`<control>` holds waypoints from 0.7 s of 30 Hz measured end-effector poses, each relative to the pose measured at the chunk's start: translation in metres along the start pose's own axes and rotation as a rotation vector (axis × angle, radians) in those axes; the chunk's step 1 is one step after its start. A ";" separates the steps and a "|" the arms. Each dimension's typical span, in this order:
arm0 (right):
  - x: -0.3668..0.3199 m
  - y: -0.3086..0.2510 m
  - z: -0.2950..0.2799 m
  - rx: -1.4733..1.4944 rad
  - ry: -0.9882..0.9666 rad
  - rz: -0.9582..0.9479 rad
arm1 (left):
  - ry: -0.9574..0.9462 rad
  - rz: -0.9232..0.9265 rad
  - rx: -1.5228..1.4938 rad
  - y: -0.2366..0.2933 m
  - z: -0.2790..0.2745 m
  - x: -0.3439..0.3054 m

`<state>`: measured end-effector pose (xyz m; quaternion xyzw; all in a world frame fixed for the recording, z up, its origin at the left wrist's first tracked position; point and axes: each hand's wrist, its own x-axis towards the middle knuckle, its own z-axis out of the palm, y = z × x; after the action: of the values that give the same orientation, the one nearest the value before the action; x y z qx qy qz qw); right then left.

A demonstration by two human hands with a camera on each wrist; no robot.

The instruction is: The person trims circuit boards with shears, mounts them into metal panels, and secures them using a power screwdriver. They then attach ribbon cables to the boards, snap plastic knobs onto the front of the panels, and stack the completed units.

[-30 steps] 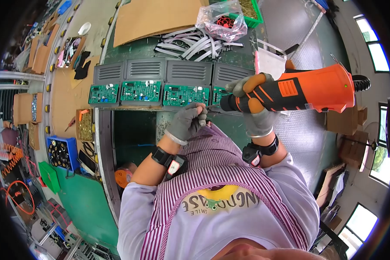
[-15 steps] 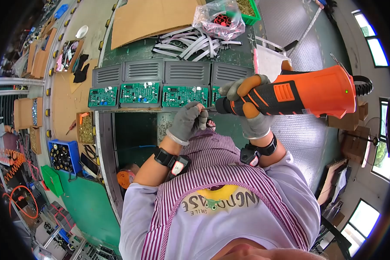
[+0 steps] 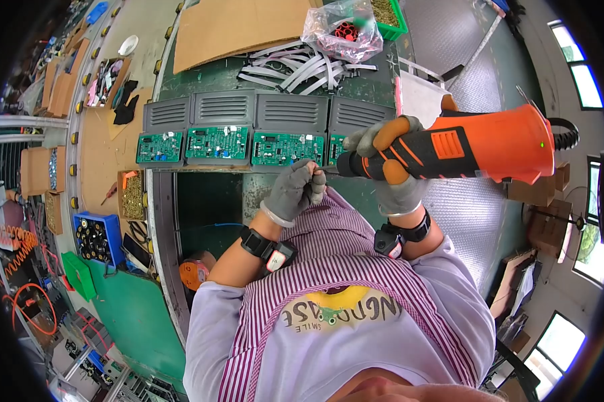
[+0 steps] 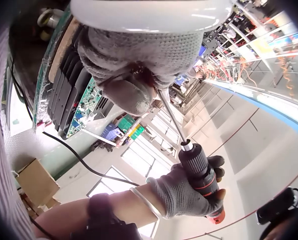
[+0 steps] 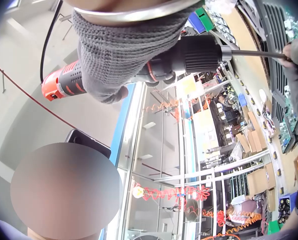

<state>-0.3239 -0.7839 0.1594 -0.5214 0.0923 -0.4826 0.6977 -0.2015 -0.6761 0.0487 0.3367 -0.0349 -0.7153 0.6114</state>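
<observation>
My right hand [image 3: 401, 194], in a grey knit glove with brown fingertips, grips an orange and black electric screwdriver [image 3: 496, 147] held level above the bench edge. Its long metal bit [image 4: 172, 116] points at my left hand [image 3: 290, 192]. In the left wrist view, the gloved left fingers are curled and pinch at the bit's tip, which they hide; I cannot tell whether a screw is there. Just beyond the hands, green circuit boards [image 3: 287, 149] lie in a row in grey plastic housings with vented panels [image 3: 292, 111]. One board [image 3: 336, 149] is partly covered by the right hand.
Behind the housings lie flat grey ribbon cables [image 3: 295, 70], a cardboard sheet [image 3: 242, 33] and a clear bag [image 3: 322, 37] with red rings. A green bin [image 3: 397, 27] holds small brass-coloured parts. To the left, a blue bin [image 3: 117, 238] of black parts stands near a conveyor.
The screwdriver has tilted slightly and its nose has come a little closer to my left fingers. The left hand stays nearly in place, and the boards have not moved.
</observation>
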 end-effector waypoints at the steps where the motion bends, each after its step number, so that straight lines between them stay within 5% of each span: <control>1: 0.000 -0.001 0.001 -0.033 0.029 0.017 | 0.008 -0.005 -0.017 0.000 0.000 0.001; 7: 0.006 0.002 -0.002 0.040 0.011 0.022 | -0.067 -0.057 0.057 0.005 -0.005 0.000; 10: 0.006 0.004 0.004 -0.022 0.078 0.029 | 0.089 -0.105 0.308 0.018 0.002 -0.002; 13: 0.013 0.020 -0.002 -0.262 0.198 -0.005 | 0.118 -0.152 0.100 0.020 -0.016 0.000; 21: 0.023 0.039 -0.012 -0.530 0.182 0.073 | 0.158 0.104 0.272 0.052 -0.003 0.008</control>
<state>-0.2972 -0.8093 0.1304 -0.6365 0.2961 -0.4609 0.5430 -0.1564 -0.6949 0.0672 0.4694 -0.1007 -0.6426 0.5972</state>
